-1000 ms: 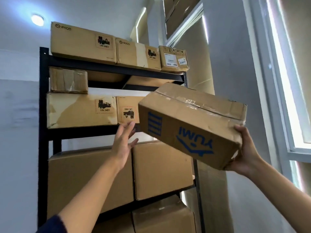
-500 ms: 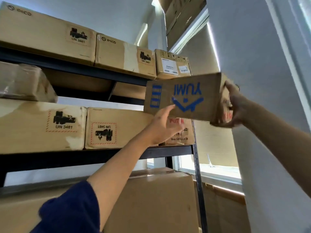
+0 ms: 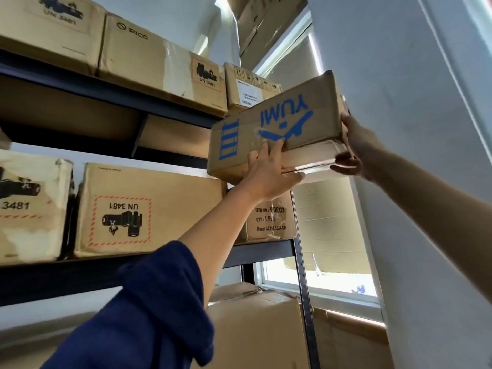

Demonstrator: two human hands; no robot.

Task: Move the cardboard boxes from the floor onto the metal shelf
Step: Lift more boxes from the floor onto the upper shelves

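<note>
Both hands hold the tilted box (image 3: 277,129): left hand (image 3: 269,174) flat beneath, right hand (image 3: 354,147) gripping its end. It could snag the shelf (image 3: 170,115) and slip.

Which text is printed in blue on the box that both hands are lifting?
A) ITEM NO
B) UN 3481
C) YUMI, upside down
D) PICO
C: the lifted box, with the left hand under its lower edge and the right hand on its right end, shows blue letters YUMI inverted beside a blue logo.
</note>
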